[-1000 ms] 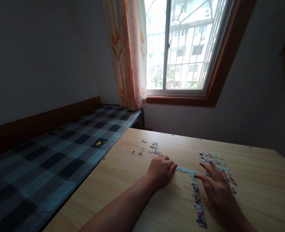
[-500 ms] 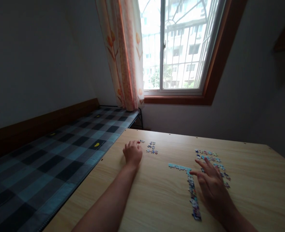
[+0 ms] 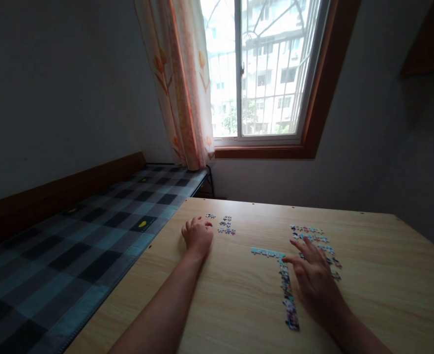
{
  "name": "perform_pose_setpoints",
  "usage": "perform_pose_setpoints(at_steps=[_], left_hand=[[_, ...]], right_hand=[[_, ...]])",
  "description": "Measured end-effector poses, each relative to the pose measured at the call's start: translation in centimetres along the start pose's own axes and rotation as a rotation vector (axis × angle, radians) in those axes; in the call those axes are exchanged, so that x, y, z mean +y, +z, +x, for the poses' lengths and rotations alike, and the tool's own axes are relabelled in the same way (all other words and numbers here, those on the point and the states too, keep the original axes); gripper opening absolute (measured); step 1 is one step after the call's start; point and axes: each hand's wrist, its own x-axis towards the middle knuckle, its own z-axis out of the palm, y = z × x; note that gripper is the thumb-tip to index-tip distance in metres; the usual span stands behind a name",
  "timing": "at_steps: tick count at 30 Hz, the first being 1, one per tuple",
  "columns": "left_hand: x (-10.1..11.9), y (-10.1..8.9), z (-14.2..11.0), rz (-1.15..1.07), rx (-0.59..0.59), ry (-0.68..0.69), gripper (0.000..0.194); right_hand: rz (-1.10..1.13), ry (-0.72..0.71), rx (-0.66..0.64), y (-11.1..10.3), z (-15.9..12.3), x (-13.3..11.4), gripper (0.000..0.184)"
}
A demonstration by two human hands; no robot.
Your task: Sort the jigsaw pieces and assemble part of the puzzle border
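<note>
My left hand [image 3: 197, 235] rests on the wooden table with its fingers loosely bent and a little apart, nothing seen in them. Just beyond its fingertips lie a few joined jigsaw pieces [image 3: 210, 216], and to its right a small cluster of loose pieces [image 3: 226, 225]. An L-shaped strip of joined jigsaw pieces [image 3: 286, 285] has a light-blue top arm and a multicoloured side running toward me. At the strip's corner is the tip of a digit of my right hand [image 3: 314, 275], whose other fingers spread over rows of loose pieces [image 3: 323, 239], partly covering them.
The pale wooden table [image 3: 239, 295] has its far edge below a barred window [image 3: 268, 88]. To the left stands a bed [image 3: 80, 246] with a checked cover, close along the table's edge. A flowered curtain [image 3: 183, 98] hangs beside the window.
The whole view has shifted slightly. My left hand has drawn back a little from the joined pieces near its fingertips. My right hand stays at the strip's corner.
</note>
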Motion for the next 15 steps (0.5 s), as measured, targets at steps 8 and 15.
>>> perform_pose_setpoints(at_steps=[8, 15], left_hand=[[0.19, -0.35, -0.07, 0.005, 0.000, 0.071, 0.025], [0.29, -0.46, -0.22, -0.007, -0.024, 0.106, 0.024]], right_hand=[[0.003, 0.027, -0.022, -0.33, 0.09, -0.45, 0.046], [0.004, 0.013, -0.019, -0.02, 0.01, 0.01, 0.046]])
